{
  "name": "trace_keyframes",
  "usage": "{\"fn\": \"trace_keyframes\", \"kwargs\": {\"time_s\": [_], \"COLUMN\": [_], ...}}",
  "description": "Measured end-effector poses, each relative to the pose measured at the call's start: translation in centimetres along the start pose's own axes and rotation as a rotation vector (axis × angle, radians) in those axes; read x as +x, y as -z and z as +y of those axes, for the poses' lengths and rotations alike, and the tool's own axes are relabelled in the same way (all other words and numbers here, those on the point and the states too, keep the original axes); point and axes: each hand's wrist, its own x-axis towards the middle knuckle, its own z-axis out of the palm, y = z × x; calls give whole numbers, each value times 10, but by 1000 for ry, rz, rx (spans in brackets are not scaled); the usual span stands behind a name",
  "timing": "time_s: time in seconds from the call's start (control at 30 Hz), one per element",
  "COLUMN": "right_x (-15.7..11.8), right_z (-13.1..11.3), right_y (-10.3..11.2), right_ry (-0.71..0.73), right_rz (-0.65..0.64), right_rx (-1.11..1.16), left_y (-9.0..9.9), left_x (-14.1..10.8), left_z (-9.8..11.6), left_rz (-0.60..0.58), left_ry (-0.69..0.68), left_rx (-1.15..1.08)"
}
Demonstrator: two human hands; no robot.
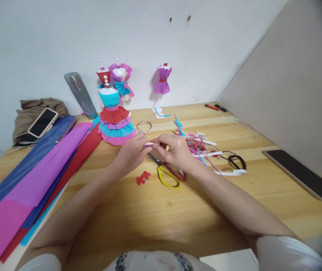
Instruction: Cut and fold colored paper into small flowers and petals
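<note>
Both hands meet over the middle of the wooden table [149, 210]. My left hand [132, 152] pinches one end of a small pink and purple paper piece [150, 144]. The fingers of my right hand [175, 149] close on its other end and partly hide it. Below the hands lie scissors with yellow and red handles [168, 178], their blades partly under the fingers. Red paper bits [143, 177] rest left of the scissors. A mannequin in a tiered turquoise, red and pink paper dress [114, 113] stands beyond my left hand.
Several colored paper sheets [34, 173] cover the left side. A bottle [81, 96] leans against the wall near a phone [43, 122] on brown cloth. A purple-dressed mannequin [163, 79] stands behind. Paper scraps [196, 145], a black band [237, 162] and another phone [302, 173] lie right.
</note>
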Motion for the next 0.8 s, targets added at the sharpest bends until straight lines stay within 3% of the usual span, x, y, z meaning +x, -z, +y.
{"fn": "trace_keyframes", "kwargs": {"time_s": [0.27, 0.57, 0.8], "right_x": [-1, 1, 1], "right_z": [4, 5, 6], "right_y": [-3, -3, -1], "right_ry": [7, -49, 109], "right_rz": [-16, -35, 2], "right_rx": [-10, 67, 14], "left_y": [-5, -2, 12], "left_x": [-4, 2, 4], "left_z": [2, -9, -1], "left_rz": [-47, 26, -33], "left_ry": [25, 47, 127], "left_rx": [176, -30, -107]}}
